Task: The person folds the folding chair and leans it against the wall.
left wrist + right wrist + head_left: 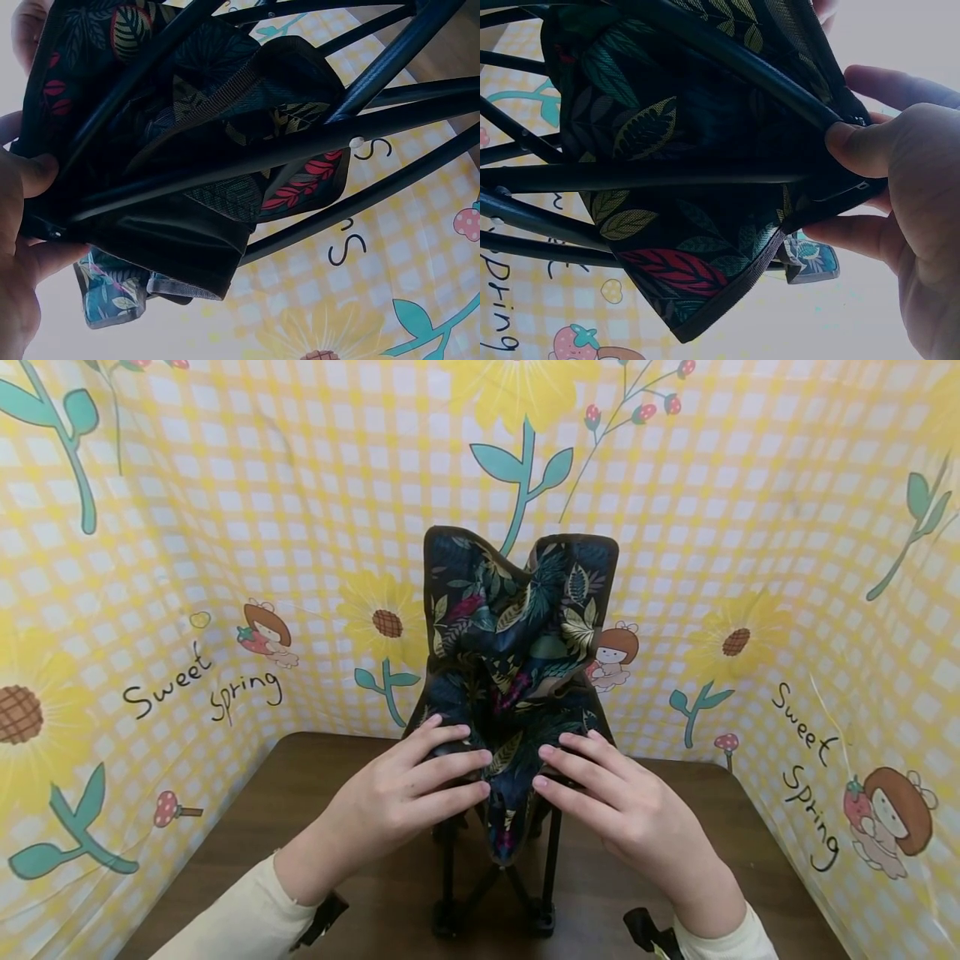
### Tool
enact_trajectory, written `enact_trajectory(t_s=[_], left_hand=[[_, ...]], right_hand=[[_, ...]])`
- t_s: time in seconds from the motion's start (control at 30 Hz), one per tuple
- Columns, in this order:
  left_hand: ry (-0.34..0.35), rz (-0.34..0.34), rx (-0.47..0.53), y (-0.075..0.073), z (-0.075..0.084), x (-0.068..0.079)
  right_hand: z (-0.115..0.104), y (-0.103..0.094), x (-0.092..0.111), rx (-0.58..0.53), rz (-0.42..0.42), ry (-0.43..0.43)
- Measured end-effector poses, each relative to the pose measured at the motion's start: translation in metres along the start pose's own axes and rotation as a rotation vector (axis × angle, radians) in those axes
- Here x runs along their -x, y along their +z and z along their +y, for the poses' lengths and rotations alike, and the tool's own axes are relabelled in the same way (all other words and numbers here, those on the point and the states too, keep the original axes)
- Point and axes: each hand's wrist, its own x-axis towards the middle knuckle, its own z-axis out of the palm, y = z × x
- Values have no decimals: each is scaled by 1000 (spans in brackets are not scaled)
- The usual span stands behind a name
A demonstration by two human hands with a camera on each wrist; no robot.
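A small folding chair (pixel 577 577) in dark leaf-print fabric stands upright in the middle of the head view, its backrest and seat creased inward. My left hand (pixel 408 785) grips the front left corner of the seat, fingers over the top. On the other side my right hand (pixel 630 797) holds the front right corner the same way. Seen from beneath in the right wrist view, my thumb (pixel 862 146) presses against the end of a black tube (pixel 757 67). The left wrist view has my other thumb (pixel 37 174) at the matching corner. Between the hands the seat fabric (pixel 506 827) sags to a point.
Crossed black legs (pixel 550 860) with plastic feet (pixel 447 917) stand on a brown wooden table (pixel 337 893). A yellow checked cloth (pixel 337 502) printed with flowers and "Sweet Spring" encloses the table at the back and both sides. Dark straps (pixel 322 918) hang by the wrists.
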Motion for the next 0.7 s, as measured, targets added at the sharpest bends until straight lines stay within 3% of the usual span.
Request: enact_trajectory(t_s=[0.7], left_hand=[[-17,-18,26,4,-4,-2]], right_hand=[[6,2,-1,11,-8,-24]])
